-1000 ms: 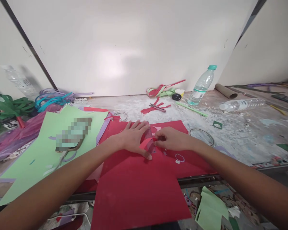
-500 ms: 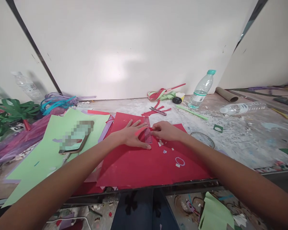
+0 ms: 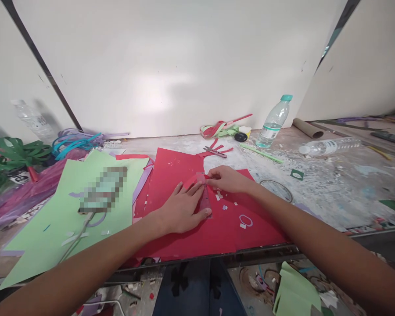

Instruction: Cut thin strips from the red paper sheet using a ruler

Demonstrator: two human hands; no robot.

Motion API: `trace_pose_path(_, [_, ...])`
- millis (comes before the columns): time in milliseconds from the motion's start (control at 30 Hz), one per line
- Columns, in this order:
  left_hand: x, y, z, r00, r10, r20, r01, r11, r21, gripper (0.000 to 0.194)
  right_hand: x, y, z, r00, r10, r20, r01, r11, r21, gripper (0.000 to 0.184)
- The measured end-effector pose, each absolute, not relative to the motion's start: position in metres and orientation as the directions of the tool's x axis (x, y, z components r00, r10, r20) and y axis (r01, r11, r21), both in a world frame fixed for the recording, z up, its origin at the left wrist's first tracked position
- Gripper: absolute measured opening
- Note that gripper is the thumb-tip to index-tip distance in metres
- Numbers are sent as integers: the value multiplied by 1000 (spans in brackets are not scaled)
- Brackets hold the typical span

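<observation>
The left hand (image 3: pixel 181 210) lies flat, fingers spread, on a clear ruler (image 3: pixel 204 196) laid over a red paper sheet (image 3: pixel 197 228) on the desk (image 3: pixel 332 184). The right hand (image 3: pixel 227 179) pinches the ruler's far end beside small white scraps (image 3: pixel 221 196). A light green sheet (image 3: pixel 69 219) lies to the left. Farther back stand a water bottle (image 3: pixel 274 123) and small scissors (image 3: pixel 215 152), with another bottle (image 3: pixel 329 146) lying on its side.

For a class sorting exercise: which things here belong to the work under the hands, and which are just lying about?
In use:
left hand
right hand
small clear plastic ruler
large red paper sheet

Lying about:
pale green paper sheet
upright clear plastic bottle
small scissors
brown cardboard tube
</observation>
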State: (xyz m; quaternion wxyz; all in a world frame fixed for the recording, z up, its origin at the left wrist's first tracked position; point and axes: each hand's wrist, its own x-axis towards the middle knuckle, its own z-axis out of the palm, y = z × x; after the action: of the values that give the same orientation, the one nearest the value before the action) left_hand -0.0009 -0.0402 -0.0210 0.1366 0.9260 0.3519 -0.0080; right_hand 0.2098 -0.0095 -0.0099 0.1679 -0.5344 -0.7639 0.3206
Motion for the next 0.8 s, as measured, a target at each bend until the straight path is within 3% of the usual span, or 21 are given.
trace_pose_path(233, [-4,-33,-25,755,644,-123,653,-719,240,91,214,-11,-3,-476,871,-121,667,268,-695,25])
trace_pose_path(467, [-3,-34,-29,746,659,-95,660,-713,237,89,218,-13,0,-500,853,-149,693,292,-659,20])
trace_pose_path(800, [-2,-36,-27,742,665,-84,663,-708,244,84,211,-21,9,-605,775,-184,626,319,-712,19])
